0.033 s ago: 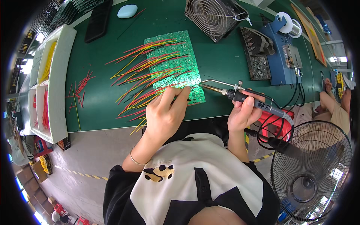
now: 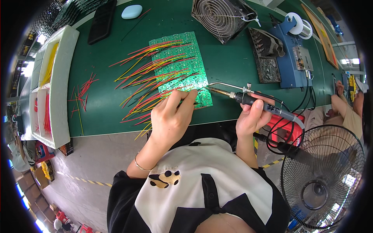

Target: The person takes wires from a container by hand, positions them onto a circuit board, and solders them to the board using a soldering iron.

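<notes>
A green circuit board panel (image 2: 179, 62) lies on the table with rows of red, yellow and black wires (image 2: 140, 73) fanning out past its left side. Over its near part is my left hand (image 2: 171, 115), closed, thumb and fingers pinching a thin wire close to the board; the fingers partly hide the wire. My right hand (image 2: 253, 118) grips a soldering iron (image 2: 254, 104) with a thin metal feed tube above its tip. Iron tip and tube end meet at the board's right edge area, just beside my left fingertips.
A white divided box (image 2: 64, 77) with wires stands left, loose red wires (image 2: 86, 88) near it. Behind are a phone (image 2: 102, 21), a pale blue case (image 2: 132, 11) and a square fan (image 2: 221, 17). Right: a blue solder feeder (image 2: 289, 58), a dirty metal stand (image 2: 268, 58), a round fan (image 2: 322, 176).
</notes>
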Available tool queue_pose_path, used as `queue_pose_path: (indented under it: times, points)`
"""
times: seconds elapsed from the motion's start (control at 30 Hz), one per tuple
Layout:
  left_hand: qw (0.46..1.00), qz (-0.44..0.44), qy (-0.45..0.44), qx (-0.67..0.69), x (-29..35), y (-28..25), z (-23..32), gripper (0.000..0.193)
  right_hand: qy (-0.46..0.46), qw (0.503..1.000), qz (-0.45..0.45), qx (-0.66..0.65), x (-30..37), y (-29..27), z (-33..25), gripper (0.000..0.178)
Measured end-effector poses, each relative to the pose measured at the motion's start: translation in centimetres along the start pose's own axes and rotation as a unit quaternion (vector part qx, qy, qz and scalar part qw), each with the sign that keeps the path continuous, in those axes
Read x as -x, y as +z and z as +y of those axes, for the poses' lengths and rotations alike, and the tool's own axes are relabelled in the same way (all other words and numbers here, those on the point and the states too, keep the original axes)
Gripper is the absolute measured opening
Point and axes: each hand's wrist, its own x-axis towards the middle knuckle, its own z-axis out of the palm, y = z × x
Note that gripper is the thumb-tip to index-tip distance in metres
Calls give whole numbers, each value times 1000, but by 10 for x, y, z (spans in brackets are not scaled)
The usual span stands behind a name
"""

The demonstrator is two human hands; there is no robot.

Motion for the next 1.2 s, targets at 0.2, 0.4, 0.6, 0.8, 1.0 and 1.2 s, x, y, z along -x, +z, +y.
queue_pose_path:
  times: [0.2,0.4,0.6,0.8,1.0,1.2]
  points:
    - [1000,-1,-4,1,0,0,0,35,9,1000,-1,-9,-3,2,-1,16]
    - [1000,1,-1,-5,-1,0,0,35,21,1000,1,-19,-3,1,0,15]
    - [1000,0,-2,-5,0,1,1,36,30,999,22,-20,-1,-2,0,16]
    - [1000,8,-1,-8,1,0,0,34,37,997,35,-51,-4,0,-1,18]
    - [1000,6,-3,-5,1,-2,1,29,42,994,43,-88,-5,-3,-1,20]
    - [993,26,75,-84,-6,-16,6,22,40,993,39,-104,-6,-3,-1,21]
